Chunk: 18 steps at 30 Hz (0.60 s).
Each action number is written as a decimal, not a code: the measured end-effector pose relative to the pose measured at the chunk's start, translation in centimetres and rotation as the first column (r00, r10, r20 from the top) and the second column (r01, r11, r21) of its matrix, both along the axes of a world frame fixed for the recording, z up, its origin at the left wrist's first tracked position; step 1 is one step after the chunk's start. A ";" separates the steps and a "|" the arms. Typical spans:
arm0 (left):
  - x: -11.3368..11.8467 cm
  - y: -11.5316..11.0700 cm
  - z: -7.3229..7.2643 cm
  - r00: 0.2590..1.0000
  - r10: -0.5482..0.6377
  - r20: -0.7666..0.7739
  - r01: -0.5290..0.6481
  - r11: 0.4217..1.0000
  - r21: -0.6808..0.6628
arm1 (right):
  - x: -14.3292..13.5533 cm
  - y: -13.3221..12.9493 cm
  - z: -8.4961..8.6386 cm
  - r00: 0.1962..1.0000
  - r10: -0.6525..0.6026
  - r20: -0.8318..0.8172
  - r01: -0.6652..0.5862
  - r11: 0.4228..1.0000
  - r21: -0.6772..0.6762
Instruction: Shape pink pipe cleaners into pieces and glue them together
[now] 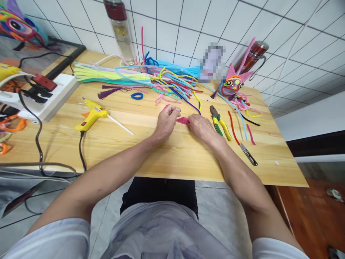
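- Tabletop (172, 162) of pale wood stretches toward a tiled wall (168, 34) at twelve o'clock, the dial centered between two working hands.
- Bundled fuzzy stems (113, 75) in green, yellow, blue and pink sprawl from ten to twelve o'clock.
- White power strip (60, 96) sits well apart, just past nine o'clock, a red block (44, 82) on top.
- Bare hands face each other, slightly apart: the right hand (203, 127) pinches one end of a pink piece (183, 120), while the left hand (165, 124) curls thumb toward fingers beside the opposite end, its grip impossible to confirm.
- Yellow glue gun (93, 117) lies untouched at nine o'clock, a white stick (120, 125) jutting from it.
- Colorful creature figure (231, 86) with pink ears stands at two o'clock.
- Green-and-yellow pliers (216, 115) rest at three o'clock, near the right hand.
- Dark-handled snips (250, 155) lie at four o'clock.
- Pink piece, ribbed and tapering, occupies dial center; the step in hand appears to be fingertip shaping, and the next move seems to call for light, even pressure from both hands, keeping the ribs aligned.
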<state>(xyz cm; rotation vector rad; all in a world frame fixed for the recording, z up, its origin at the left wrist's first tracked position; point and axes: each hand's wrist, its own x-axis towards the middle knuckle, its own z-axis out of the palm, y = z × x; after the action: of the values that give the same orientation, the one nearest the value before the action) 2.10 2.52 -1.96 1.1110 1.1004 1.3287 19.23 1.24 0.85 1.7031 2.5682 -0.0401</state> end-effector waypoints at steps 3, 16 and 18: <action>0.0 0.0 0.0 1.000 0.004 -0.007 -0.003 1.000 0.006 | 0.6 0.1 -0.2 0.980 -0.047 -0.194 0.045 0.999 -0.015; 0.1 -1.1 0.5 0.965 -0.257 -0.055 0.259 0.965 0.044 | 1.5 0.1 -0.7 0.141 -0.419 -0.897 -0.083 0.898 -0.432; 0.1 -1.3 0.6 0.946 -0.322 -0.041 0.323 0.946 0.030 | 1.3 0.0 -0.6 0.109 -0.444 -0.890 -0.096 0.886 -0.454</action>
<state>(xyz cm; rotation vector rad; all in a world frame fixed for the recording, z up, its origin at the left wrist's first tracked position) 2.22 1.25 -1.35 1.2850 0.8767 1.0768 20.55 1.22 0.21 2.1125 2.3948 -2.3983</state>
